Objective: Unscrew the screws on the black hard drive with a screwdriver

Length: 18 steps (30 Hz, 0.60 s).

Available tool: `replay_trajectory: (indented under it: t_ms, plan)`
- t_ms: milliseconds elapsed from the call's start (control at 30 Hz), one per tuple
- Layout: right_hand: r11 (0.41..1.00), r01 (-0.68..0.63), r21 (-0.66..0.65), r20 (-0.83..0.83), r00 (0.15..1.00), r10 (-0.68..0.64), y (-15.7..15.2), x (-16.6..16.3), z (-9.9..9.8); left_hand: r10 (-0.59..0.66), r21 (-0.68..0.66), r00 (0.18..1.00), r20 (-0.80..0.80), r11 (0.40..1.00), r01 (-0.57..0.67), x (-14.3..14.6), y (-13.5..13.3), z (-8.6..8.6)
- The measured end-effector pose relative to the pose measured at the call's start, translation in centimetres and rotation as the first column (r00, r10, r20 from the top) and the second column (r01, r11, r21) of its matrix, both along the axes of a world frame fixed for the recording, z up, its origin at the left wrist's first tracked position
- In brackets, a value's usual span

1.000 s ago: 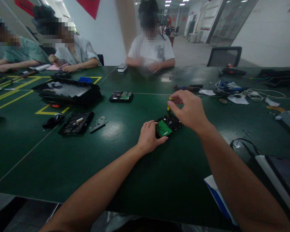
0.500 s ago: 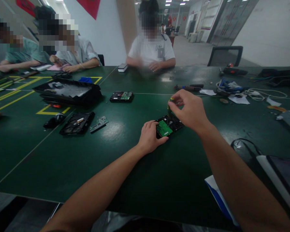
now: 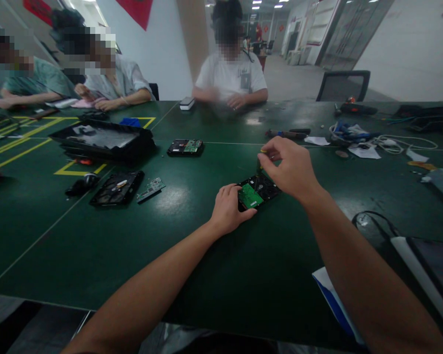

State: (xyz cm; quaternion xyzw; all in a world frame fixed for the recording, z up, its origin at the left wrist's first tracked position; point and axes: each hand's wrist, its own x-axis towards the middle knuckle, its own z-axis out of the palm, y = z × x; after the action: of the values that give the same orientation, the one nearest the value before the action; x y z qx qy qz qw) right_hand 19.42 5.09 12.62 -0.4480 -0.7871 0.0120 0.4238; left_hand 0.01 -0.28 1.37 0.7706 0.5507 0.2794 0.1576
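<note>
A black hard drive with a green circuit board (image 3: 250,196) lies flat on the dark green table (image 3: 192,265). My left hand (image 3: 229,209) grips its near left side, thumb along the front edge and fingers over the far left edge. Above the drive, my right hand (image 3: 290,167) pinches the handle of a small yellow-and-black screwdriver (image 3: 259,164). The screwdriver stands upright, its shaft pointing down at the drive near the board's edge; whether the tip sits in a screw is too small to tell.
Another hard drive (image 3: 185,147) lies farther back. To the left are a black casing (image 3: 117,188), a loose circuit board (image 3: 151,190) and stacked black trays (image 3: 102,138). A phone (image 3: 433,265) and cable lie at right. Several people sit across the table.
The screwdriver's handle looks slightly turned between my right fingers. My left hand and the hard drive have stayed in place.
</note>
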Motion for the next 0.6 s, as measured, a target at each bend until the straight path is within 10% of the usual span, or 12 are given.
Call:
replay_trajectory:
  t_ms: [600]
  plan:
    - [0.999,0.040,0.000,0.029,0.999,-0.040,0.27,0.16,-0.36,-0.011,-0.007,1.000,0.001,1.000,0.011,-0.17,0.00,-0.03]
